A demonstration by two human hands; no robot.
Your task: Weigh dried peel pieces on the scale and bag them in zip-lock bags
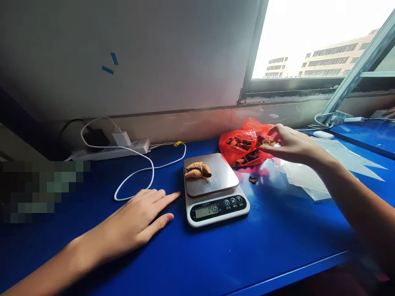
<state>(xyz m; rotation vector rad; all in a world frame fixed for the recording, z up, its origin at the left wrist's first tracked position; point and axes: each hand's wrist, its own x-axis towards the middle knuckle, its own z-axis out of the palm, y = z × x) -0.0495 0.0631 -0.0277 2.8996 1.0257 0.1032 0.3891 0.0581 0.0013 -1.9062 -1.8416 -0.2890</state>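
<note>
A white kitchen scale (216, 207) with a steel plate stands on the blue table, its display reading about 14.6. On the plate's left part lie a few curled, tan-brown dried pieces (197, 170), like bark or peel. My left hand (151, 211) rests on the table just left of the scale, fingers stretched out, holding nothing. Behind the scale to the right sits an open red plastic bag (230, 154) filled with dark brown dried pieces (239, 143). My right hand (286, 144) is over the bag's right side, thumb and fingers apart around some pieces.
One loose brown piece (253, 180) lies right of the scale. Clear plastic bags (308, 181) lie under my right forearm. At the back left, a white power strip (140, 146) has a charger (121, 138) and a looping white cable (153, 172). A window (308, 45) is behind.
</note>
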